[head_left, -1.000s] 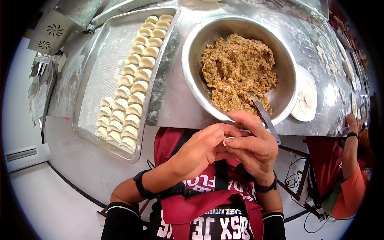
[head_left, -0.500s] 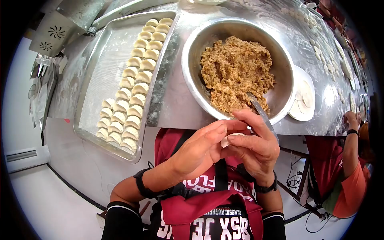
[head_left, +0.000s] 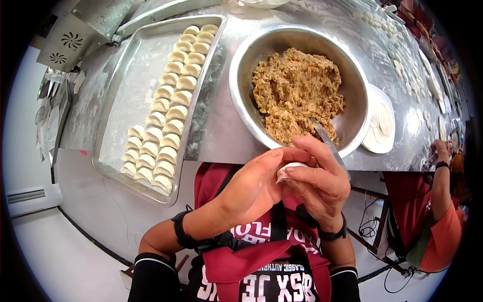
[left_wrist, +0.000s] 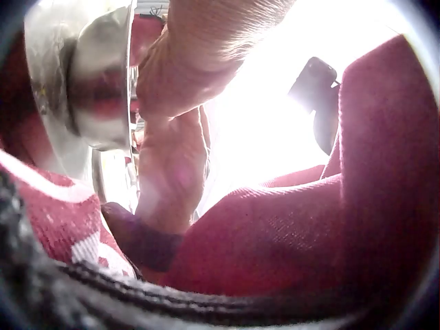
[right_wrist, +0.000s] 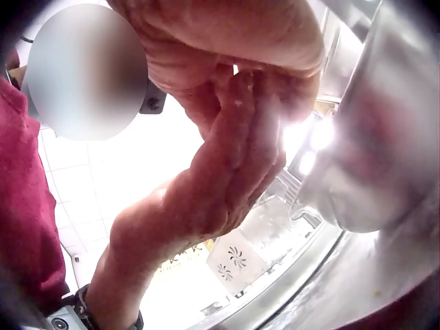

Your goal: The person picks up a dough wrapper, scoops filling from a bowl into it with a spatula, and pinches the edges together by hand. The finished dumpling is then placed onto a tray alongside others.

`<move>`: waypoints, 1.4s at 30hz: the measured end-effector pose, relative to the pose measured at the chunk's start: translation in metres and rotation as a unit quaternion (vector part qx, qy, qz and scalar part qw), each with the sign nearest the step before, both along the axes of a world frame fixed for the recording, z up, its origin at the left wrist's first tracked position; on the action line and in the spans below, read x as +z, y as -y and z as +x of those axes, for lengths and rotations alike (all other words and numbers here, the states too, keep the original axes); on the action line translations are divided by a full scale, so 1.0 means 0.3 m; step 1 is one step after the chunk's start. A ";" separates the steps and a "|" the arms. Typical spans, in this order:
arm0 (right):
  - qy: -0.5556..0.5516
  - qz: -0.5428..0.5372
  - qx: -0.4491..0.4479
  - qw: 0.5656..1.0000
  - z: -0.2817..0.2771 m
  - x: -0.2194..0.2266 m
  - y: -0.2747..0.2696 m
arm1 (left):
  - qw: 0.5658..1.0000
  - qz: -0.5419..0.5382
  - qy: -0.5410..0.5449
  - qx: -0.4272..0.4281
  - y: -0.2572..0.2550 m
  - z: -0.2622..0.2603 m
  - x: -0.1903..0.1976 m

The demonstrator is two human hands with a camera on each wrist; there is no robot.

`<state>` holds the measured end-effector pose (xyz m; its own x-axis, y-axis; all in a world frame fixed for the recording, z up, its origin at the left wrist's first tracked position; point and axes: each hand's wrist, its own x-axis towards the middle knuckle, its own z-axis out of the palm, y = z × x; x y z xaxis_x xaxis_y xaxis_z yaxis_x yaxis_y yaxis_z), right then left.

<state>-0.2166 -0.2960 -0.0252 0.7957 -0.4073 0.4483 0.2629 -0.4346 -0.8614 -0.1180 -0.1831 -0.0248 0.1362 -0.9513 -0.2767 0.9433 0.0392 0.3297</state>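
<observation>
In front of the apron, both hands meet around a pale dumpling (head_left: pixel 289 172). My right hand (head_left: pixel 324 181) pinches its near side between thumb and index finger. My left hand (head_left: pixel 251 189) cradles it from the other side, fingers bent behind it and thumb raised along its top. In the right wrist view the left hand (right_wrist: pixel 220 165) reaches up to the right hand (right_wrist: pixel 234 41), and the dumpling is hidden. Just beyond the hands stands a steel bowl (head_left: pixel 236 95) of brown minced filling (head_left: pixel 299 90), a flat metal tool (head_left: pixel 327 138) leaning in it.
A metal tray (head_left: pixel 121 95) at the left holds rows of finished dumplings (head_left: pixel 168 141). Right of the bowl, a white plate (head_left: pixel 371 147) carries round wrappers (head_left: pixel 385 121). Small dough pieces (head_left: pixel 412 83) lie on the floured steel table (head_left: pixel 347 163). Another person's arm (head_left: pixel 443 186) is at far right.
The dumpling has come further into view between the hands as the right thumb and fingers shifted along its edge. The left hand has turned slightly, showing more palm.
</observation>
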 end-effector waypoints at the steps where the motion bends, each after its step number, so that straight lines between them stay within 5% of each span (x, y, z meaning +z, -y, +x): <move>1: 0.010 -0.008 0.006 1.000 -0.003 -0.011 0.006 | 1.000 0.002 -0.005 0.005 0.002 -0.008 -0.002; 4: 0.037 -0.099 0.016 0.994 0.020 -0.016 0.035 | 1.000 -0.020 -0.007 0.007 0.004 -0.005 -0.019; 7: -0.024 0.020 -0.019 0.999 0.018 0.021 0.003 | 0.999 0.035 -0.012 0.017 0.012 0.002 0.007; 14: 0.036 -0.178 -0.019 0.983 0.047 -0.013 0.044 | 0.996 -0.026 -0.067 0.045 0.020 -0.002 -0.014; 21: 0.039 -0.127 -0.065 0.989 0.074 -0.008 0.012 | 0.997 0.011 -0.053 0.050 0.014 0.006 -0.005; 26: 0.039 -0.231 -0.022 0.972 0.072 -0.036 0.051 | 0.994 0.010 -0.046 0.098 0.030 -0.013 -0.004; 32: 0.044 -0.127 -0.072 0.988 0.081 -0.021 0.017 | 0.996 0.048 -0.046 0.064 0.008 -0.002 -0.011; 38: 0.046 -0.211 -0.032 0.976 0.068 -0.049 0.047 | 0.990 0.023 -0.089 0.103 0.023 -0.018 -0.019; 42: 0.036 -0.152 -0.051 0.986 0.072 -0.029 0.026 | 0.995 0.034 -0.047 0.080 0.005 -0.009 -0.038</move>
<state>-0.1950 -0.3037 -0.0338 0.7186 -0.3224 0.6162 0.2601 -0.6972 -0.6681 -0.1208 -0.1844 -0.0363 0.2553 -0.8977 -0.3591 0.9535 0.1723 0.2471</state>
